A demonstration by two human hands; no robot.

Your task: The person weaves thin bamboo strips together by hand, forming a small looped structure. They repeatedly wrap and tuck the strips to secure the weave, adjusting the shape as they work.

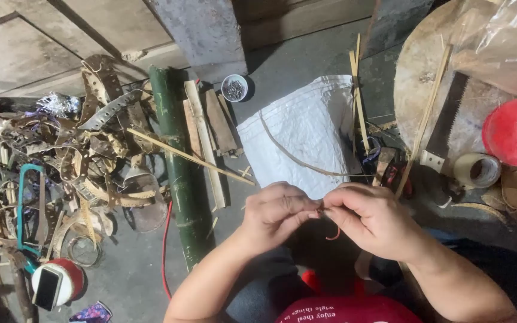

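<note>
Left hand: the left hand (273,209) sits curled at the middle of the view, fingertips pressed together against those of the other hand, pinching one end of a small reddish strip.
Right hand: the right hand (369,216) meets it from the other side, thumb and forefinger closed on the same piece.
Reddish strip: a thin curl of the reddish strip (332,234) hangs below the right fingers; most of it is hidden between the fingertips, so its kind cannot be told for sure.
Step in hand: by the look of it, fine finger work, bending or twisting the strip held between both hands over the lap.
Next move calls for: a steady pinch on both sides and small turns of the fingertips, since the piece is tiny and could slip.
Around the hands: a white woven sack (306,134) lies on the floor just beyond; a green bamboo pole (178,173) lies to the left beside split bamboo slats (201,140); a hand saw (444,128) rests to the right.
</note>
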